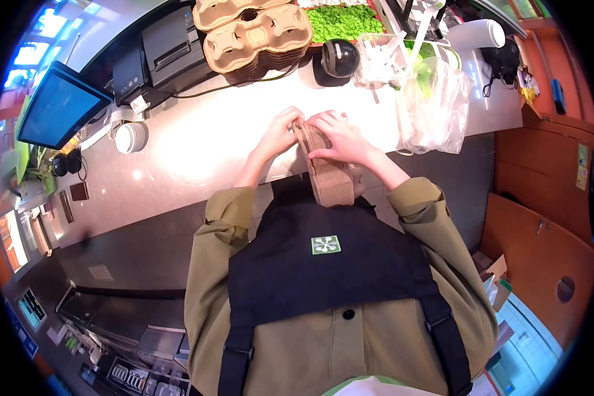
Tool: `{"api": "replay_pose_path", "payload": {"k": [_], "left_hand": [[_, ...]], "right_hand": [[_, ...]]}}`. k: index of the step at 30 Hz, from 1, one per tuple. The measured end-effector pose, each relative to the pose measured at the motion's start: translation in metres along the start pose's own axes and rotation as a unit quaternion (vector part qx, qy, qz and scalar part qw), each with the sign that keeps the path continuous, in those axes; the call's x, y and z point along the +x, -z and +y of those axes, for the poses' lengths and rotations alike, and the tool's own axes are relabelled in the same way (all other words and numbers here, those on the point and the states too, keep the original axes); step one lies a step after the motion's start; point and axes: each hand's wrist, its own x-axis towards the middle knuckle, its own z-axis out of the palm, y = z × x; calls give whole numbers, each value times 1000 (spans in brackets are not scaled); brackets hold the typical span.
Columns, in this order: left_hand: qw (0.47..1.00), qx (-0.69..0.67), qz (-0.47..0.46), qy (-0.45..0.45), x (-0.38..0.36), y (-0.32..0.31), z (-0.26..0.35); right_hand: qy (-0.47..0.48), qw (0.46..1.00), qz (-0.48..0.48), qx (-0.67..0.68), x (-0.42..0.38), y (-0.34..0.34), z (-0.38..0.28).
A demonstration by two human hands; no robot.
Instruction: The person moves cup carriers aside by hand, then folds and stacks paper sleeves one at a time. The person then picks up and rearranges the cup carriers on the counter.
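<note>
A thick stack of brown corrugated cardboard cup sleeves (332, 183) stands between my hands at the counter's front edge, its lower end close to my dark apron. My right hand (340, 137) wraps over the upper part of the stack from the right, with the thumb along its face. At the upper left corner, my left hand (282, 132) has its fingers closed on the outermost sleeves. Its fingertips are partly hidden by the stack's edge.
Moulded pulp cup carriers (261, 39) are piled at the back beside a black printer (171, 49). A black scanner (340, 59) stands near them. Right of it are a clear plastic bag (435, 109) and a white cup (478, 34). A screen (63, 105) is at the left.
</note>
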Motion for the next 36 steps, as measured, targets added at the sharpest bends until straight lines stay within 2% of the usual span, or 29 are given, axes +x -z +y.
{"api": "replay_pose_path", "payload": {"k": [4, 10, 13, 14, 17, 21, 27, 30, 33, 36], "left_hand": [[999, 17, -21, 20, -1, 6, 3], [999, 17, -32, 4, 5, 8, -5], [997, -3, 63, 43, 8, -8, 1], [995, 26, 48, 80, 6, -8, 7], [994, 73, 62, 51, 6, -11, -4], [992, 91, 83, 27, 4, -12, -4], [990, 127, 65, 8, 1, -6, 0], [990, 130, 40, 48, 3, -3, 1], [992, 121, 31, 34, 8, -1, -4], [988, 114, 104, 12, 8, -5, -6]], "right_hand": [[-8, 999, -31, 7, 1, 4, 2], [-7, 1000, -21, -21, 4, -2, 11], [-25, 999, -13, -20, 5, 0, 12], [-10, 1000, 17, -22, 6, -5, 16], [-48, 998, 8, -44, 9, -10, 14], [-51, 997, 14, -53, 9, -12, 13], [-77, 990, -15, -115, 9, -5, -2], [-76, 988, -7, -134, 10, -7, -3], [-80, 988, 7, -135, 10, -6, -3], [-104, 985, 37, -135, 14, -6, 0]]}}
